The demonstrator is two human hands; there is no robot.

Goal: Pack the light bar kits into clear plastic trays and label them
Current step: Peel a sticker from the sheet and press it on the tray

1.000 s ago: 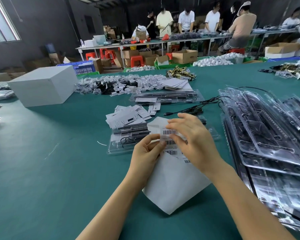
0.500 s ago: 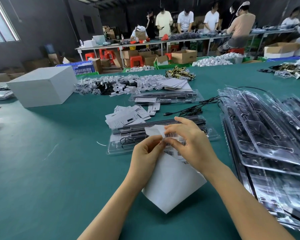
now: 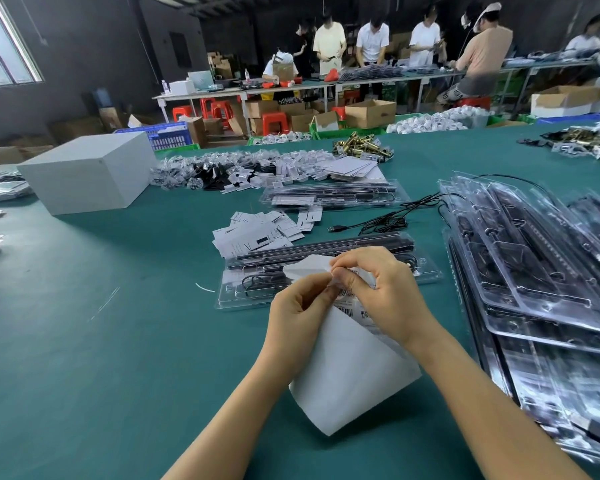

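Both hands working the barcode label sheet [image 3: 347, 379], held up just in front of the packed clear tray [image 3: 426, 270], nearest of the closed kits on the green table [image 3: 84, 341]. Left hand [image 3: 300, 317] has fingers curled, thumb and forefinger pinching the sheet's bent top edge; right hand [image 3: 385, 296] is curled too, fingertips nipped on a barcode label [image 3: 355, 271] at that same edge, looks like the peel is starting, can't tell how much of it has lifted. Sheet is thin, floppy paper, weighs nothing, folds over on itself where it's bent back; printed labels run down the strip under the right palm. Handling call: label is flimsy and tacky, will curl and stick to itself or to skin, so take it by one corner only, peel low and slow, keep the adhesive side off the fingers. Backing is slick, so the left pinch wants to sit close to the peel line or the sheet just bends. Tray behind the sheet is thin clear plastic, stiff enough to press on but glossy and flexy; lay the label on a flat panel, not over the ribs or the black bars inside. Second packed tray [image 3: 333, 197] lies beyond the first, loose paper slips [image 3: 253, 233] between them, stack of clear trays [image 3: 534, 271] to the first tray's right
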